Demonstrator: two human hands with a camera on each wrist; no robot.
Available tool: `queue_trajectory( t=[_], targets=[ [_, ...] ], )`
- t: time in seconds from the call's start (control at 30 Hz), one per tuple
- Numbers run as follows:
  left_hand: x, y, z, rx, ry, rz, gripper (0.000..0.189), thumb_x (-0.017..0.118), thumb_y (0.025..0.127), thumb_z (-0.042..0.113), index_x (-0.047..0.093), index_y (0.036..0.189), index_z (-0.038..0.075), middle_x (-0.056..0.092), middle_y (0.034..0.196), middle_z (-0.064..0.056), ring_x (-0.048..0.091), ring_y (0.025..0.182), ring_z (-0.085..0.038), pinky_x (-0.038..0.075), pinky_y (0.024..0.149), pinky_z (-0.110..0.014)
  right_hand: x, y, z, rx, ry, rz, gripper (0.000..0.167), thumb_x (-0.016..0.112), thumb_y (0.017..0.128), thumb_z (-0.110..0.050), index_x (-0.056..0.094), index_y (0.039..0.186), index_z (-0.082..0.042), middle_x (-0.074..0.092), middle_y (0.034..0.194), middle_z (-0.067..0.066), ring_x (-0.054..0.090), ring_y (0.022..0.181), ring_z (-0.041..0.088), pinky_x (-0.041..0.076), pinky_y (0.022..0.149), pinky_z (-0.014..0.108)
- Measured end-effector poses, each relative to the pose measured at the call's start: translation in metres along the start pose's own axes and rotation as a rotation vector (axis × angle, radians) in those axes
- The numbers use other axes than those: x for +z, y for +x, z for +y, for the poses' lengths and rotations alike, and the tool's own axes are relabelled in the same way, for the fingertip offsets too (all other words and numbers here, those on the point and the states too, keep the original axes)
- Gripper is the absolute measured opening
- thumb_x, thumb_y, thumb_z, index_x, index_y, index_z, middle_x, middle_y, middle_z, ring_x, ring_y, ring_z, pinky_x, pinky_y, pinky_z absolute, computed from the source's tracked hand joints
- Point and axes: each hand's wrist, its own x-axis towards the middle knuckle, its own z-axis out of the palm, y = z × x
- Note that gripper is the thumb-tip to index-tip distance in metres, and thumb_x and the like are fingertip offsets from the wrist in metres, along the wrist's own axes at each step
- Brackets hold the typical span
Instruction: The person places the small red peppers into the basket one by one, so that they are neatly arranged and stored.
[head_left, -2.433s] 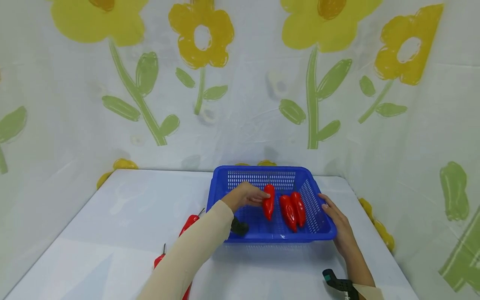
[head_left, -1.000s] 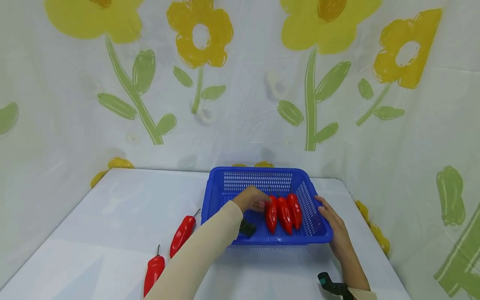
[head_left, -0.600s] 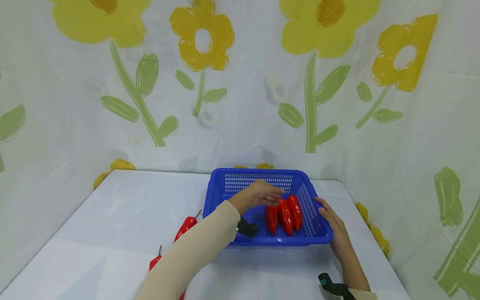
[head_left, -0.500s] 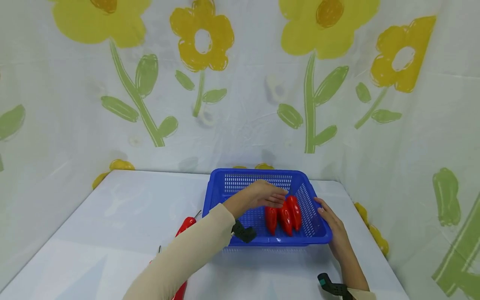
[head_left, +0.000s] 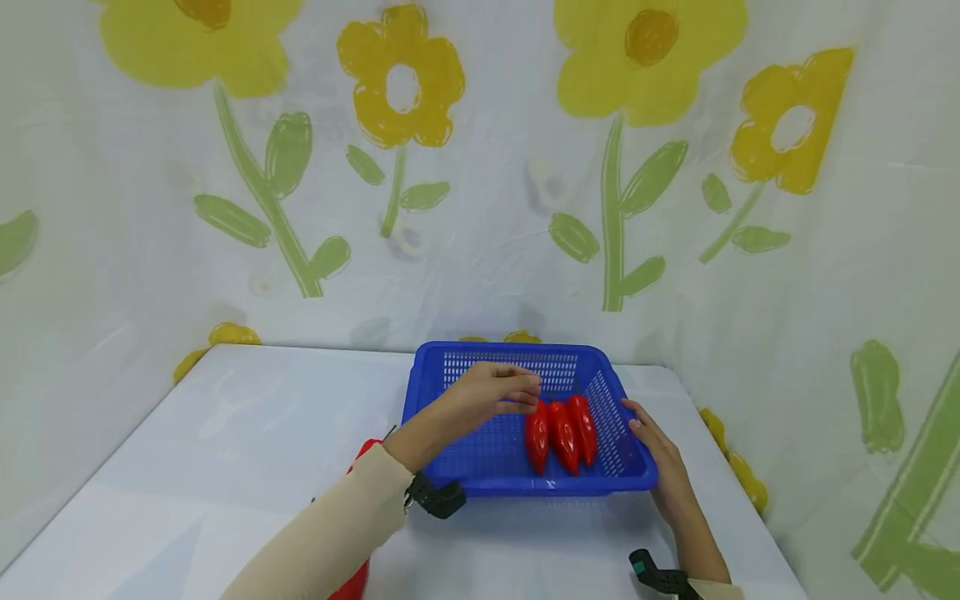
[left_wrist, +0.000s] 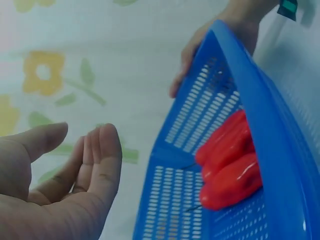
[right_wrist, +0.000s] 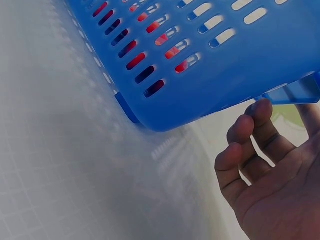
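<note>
My left hand (head_left: 487, 390) hovers above the blue plastic basket (head_left: 525, 486), with nothing in it. Its fingers are relaxed and bent a little, thumb apart, in the left wrist view. Inside the basket, three glossy red peppers (head_left: 562, 437) lie side by side toward the right wall, stems to the back. My right hand (head_left: 666, 458) holds the basket's right rim. In the right wrist view its curled fingertips (right_wrist: 231, 156) are at the rim's underside; the thumb is hidden there.
More red peppers (head_left: 351, 582) lie on the white table (head_left: 247, 433) left of the basket, mostly hidden by my left sleeve (head_left: 337, 521). Black wrist devices (head_left: 438, 498) sit on both wrists. A flower-patterned cloth (head_left: 487, 250) hangs behind the table.
My left hand set a third red pepper beside the two others in the basket and let it go. It then rose and drew back left. My right hand stays on the rim.
</note>
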Motion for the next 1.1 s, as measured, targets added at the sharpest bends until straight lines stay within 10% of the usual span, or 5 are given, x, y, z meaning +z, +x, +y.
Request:
queue_trajectory(
  t=[1.1],
  targets=[
    [-0.101,-0.093,-0.02,0.239,-0.131,0.214,0.04,0.061,0.101,0.016,0.053,0.13,-0.011,0.063,0.118,-0.019,0.066,0.108,-0.031,0.053,0.097,-0.037,0.001,0.001,-0.002,0.014,-0.004,-0.014,0.063,0.047,0.1,-0.057,0.03,0.157,-0.036,0.016,0.166,0.009,0.026,0.144,0.046,0.043,0.101,0.057]
  ],
)
